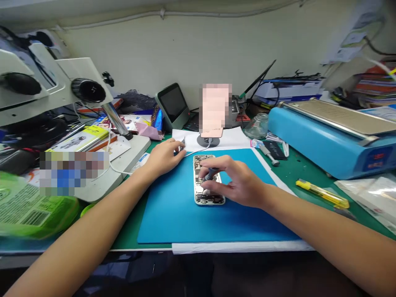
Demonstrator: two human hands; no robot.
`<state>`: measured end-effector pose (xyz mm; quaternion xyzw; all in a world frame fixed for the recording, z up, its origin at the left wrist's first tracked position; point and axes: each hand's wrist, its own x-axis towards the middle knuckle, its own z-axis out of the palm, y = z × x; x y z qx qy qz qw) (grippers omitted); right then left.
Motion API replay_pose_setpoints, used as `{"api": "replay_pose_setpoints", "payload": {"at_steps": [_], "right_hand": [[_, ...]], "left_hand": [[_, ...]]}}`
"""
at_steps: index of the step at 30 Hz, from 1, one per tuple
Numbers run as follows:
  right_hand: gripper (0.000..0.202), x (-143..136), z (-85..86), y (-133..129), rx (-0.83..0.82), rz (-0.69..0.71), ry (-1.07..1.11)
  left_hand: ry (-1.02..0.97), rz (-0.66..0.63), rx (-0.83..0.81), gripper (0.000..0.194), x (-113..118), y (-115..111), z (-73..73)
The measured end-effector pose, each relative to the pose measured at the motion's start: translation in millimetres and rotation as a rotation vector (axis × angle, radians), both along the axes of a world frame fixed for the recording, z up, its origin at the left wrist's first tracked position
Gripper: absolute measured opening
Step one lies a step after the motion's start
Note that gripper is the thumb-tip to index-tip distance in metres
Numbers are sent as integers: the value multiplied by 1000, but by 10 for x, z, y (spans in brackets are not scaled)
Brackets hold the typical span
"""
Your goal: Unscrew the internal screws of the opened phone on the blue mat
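Note:
An opened phone (210,199) lies on the blue mat (179,225), its inner parts bare inside a light frame. Over it, my right hand (236,181) pinches a short dark screwdriver (211,173) between thumb and fingers. The screwdriver is tilted, and its tip is too small to make out. At the mat's far left edge rests my left hand (165,157), fingers curled and thumb close to the index finger. A small greyish object (182,144) shows at those fingertips, its kind unclear. A white cable (194,152) runs beside them.
Behind the mat, another phone (212,131) stands upright on a round stand (208,141). A blue heating plate machine (315,140), a glass jar (256,126) and a yellow cutter knife (322,193) are at right. A microscope (89,90) and green package (34,210) occupy the left.

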<state>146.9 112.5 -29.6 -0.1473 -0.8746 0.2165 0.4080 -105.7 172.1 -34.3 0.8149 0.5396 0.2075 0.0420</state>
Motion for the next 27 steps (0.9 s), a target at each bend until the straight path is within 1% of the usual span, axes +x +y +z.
{"api": "replay_pose_setpoints", "payload": {"at_steps": [4,11,16,22,27], "right_hand": [[34,-7,-6,12,24,-21,32],[39,-28,42,-16,110,-29,-4],[41,-29,8,-11,119,-25,-11],[43,-18,0,-12,65,-33,-43],[46,-8,27,-19,141,-44,-77]], "left_hand": [[1,0,2,33,-13,15,1],[-21,-18,-4,31,-14,5,10],[-30,-11,-4,31,-7,2,13],[-39,-22,16,28,1,4,-5],[-44,-22,25,28,-2,13,-25]]}}
